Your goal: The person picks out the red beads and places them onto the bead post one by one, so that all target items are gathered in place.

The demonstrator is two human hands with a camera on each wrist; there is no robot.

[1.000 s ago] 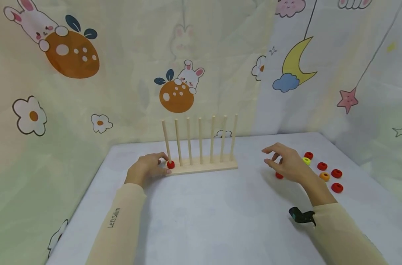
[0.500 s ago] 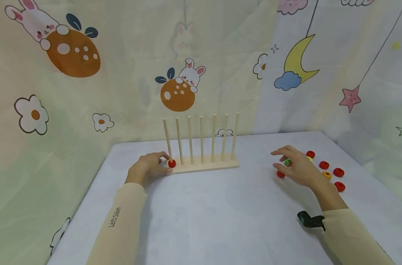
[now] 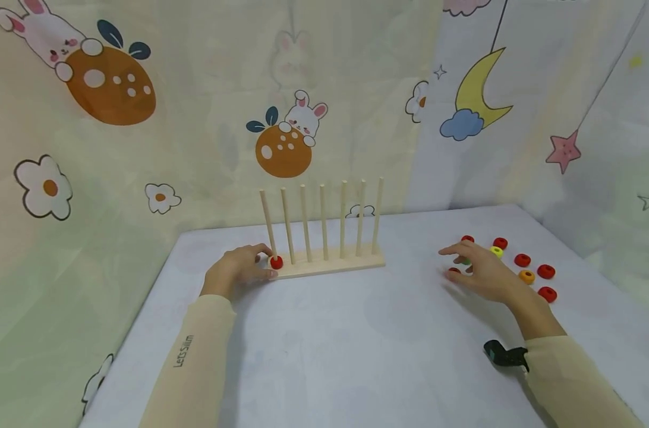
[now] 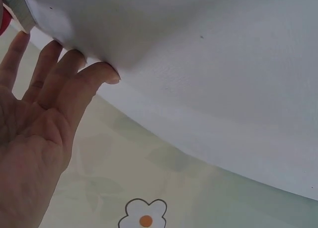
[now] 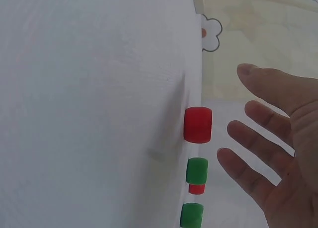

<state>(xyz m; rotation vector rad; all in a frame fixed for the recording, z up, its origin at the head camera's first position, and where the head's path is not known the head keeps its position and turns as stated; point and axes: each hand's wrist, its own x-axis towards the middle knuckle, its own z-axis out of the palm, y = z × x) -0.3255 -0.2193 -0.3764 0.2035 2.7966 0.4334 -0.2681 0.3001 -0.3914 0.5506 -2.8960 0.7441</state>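
A wooden peg stand with several upright dowels stands toward the back of the table. One red bead sits at the foot of its leftmost peg. My left hand grips the base's left end, thumb in front and index finger behind; the left wrist view shows fingertips at the base's corner. At the right, my right hand holds nothing, its fingers spread and loosely bent over a red bead. Green beads lie beyond that one in the right wrist view, partly hidden by the fingers in the head view.
Right of and behind my right hand lie several loose red beads, a yellow bead and an orange bead. A white-covered table bears everything. A printed cloth hangs along its back and sides.
My right hand has moved a little to the right and lowered toward the red bead, its fingers and thumb farther apart. The left hand keeps its place at the stand.
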